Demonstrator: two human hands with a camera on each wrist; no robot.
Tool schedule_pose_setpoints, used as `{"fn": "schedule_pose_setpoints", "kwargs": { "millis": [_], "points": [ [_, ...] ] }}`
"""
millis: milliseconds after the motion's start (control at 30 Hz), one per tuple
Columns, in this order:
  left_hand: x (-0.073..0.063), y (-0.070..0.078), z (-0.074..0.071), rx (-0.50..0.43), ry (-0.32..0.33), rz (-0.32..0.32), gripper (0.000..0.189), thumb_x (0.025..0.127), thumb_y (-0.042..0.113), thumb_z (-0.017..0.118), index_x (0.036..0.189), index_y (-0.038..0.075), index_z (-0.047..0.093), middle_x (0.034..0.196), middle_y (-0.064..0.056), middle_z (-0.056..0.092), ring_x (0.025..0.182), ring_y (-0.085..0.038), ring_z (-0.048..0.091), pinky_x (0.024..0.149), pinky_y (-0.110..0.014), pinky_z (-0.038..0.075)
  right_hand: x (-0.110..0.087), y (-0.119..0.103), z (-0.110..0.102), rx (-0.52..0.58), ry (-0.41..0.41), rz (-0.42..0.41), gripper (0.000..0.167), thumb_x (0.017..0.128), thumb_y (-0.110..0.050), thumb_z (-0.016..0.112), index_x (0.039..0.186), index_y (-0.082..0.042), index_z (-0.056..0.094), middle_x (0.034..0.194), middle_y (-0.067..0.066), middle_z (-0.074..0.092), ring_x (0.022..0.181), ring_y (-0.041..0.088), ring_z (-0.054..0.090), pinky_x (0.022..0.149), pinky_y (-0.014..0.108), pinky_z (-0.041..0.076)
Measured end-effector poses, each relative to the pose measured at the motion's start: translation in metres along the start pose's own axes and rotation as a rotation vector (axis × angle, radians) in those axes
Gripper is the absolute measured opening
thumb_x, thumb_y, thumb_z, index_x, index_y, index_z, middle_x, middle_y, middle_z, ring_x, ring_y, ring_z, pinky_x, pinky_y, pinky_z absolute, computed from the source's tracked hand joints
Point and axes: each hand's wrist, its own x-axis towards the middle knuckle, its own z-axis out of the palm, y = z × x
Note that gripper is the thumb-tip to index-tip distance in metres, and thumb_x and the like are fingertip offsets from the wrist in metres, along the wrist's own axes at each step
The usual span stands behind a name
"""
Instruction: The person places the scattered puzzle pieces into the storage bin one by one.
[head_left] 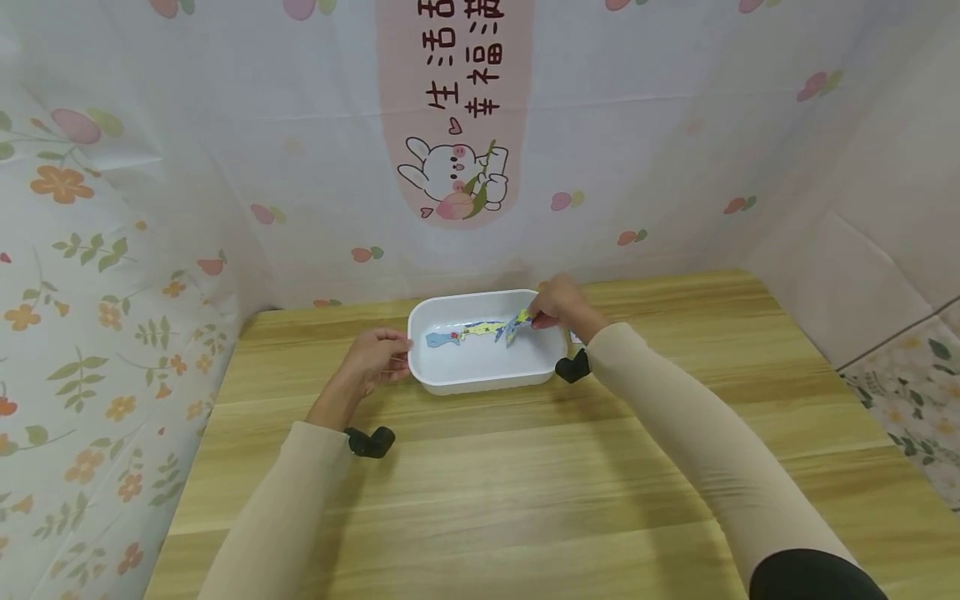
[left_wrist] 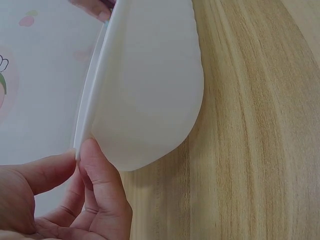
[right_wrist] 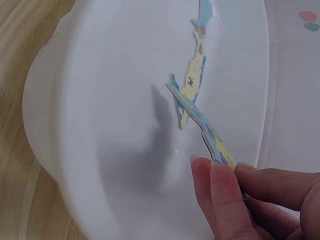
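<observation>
A white rectangular plastic tray [head_left: 480,385] stands on the wooden table. My left hand [head_left: 372,360] pinches its left rim between thumb and fingers, seen close up in the left wrist view. Over the tray's right part, my right hand [head_left: 564,304] pinches a thin, flat printed piece [right_wrist: 205,125] in blue and yellow. The piece is tilted, its far end pointing down into the tray. On the tray floor lie irregular flat pieces: a light blue one [head_left: 440,340] at the left and a yellow one [head_left: 477,332] with a blue edge beside it. The held piece overlaps the yellow one in the right wrist view.
A small white printed item [head_left: 575,337] lies right of the tray, mostly hidden by the right wrist. Behind the table hangs a printed cloth [head_left: 600,150]; a flowered cloth [head_left: 97,333] hangs at the left. Black wrist mounts [head_left: 370,442] sit on both forearms.
</observation>
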Motion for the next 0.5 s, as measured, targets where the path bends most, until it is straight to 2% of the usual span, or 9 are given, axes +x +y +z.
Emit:
{"fn": "schedule_pose_setpoints", "kwargs": {
  "millis": [200,267,333,433,500],
  "points": [
    [0.000,0.000,-0.001,-0.001,-0.008,0.002,0.031,0.097,0.011,0.059,0.124,-0.001,0.054,0.086,-0.007,0.058,0.067,-0.014,0.059,0.068,-0.026,0.059,0.000,-0.002,0.008,-0.103,0.018,-0.011,0.056,0.083,0.008,0.067,0.134,0.009,0.044,0.069,0.013,0.062,0.048,0.014,0.061,0.078,0.036,0.059],
    [0.000,0.000,0.000,-0.004,-0.006,0.002,0.030,0.097,0.011,0.059,0.124,-0.001,0.054,0.084,-0.006,0.058,0.066,-0.014,0.059,0.068,-0.026,0.059,0.001,-0.002,0.010,-0.174,0.032,-0.024,0.050,0.083,0.006,0.067,0.129,0.011,0.047,0.070,0.013,0.062,0.049,0.014,0.062,0.080,0.036,0.059],
    [-0.001,0.000,-0.001,-0.005,-0.004,0.003,0.030,0.097,0.011,0.060,0.124,-0.002,0.054,0.084,-0.006,0.058,0.066,-0.014,0.059,0.067,-0.026,0.059,0.002,-0.001,0.012,-0.267,0.054,-0.040,0.036,0.084,0.002,0.067,0.116,0.012,0.054,0.071,0.012,0.062,0.051,0.015,0.064,0.079,0.035,0.059],
    [-0.001,0.000,-0.001,-0.009,-0.010,0.010,0.030,0.097,0.011,0.060,0.124,-0.002,0.054,0.084,-0.006,0.058,0.065,-0.014,0.059,0.067,-0.026,0.059,0.002,-0.001,0.015,-0.370,0.094,-0.060,0.022,0.084,-0.001,0.066,0.100,0.011,0.059,0.069,0.011,0.062,0.057,0.018,0.069,0.072,0.031,0.060],
    [-0.001,0.000,-0.001,-0.005,-0.016,0.016,0.030,0.097,0.011,0.060,0.124,-0.002,0.054,0.084,-0.007,0.059,0.065,-0.014,0.060,0.067,-0.026,0.059,0.002,-0.001,0.016,-0.407,0.115,-0.066,0.018,0.084,-0.002,0.065,0.096,0.010,0.060,0.069,0.012,0.064,0.061,0.020,0.070,0.063,0.026,0.059]
  ]
}}
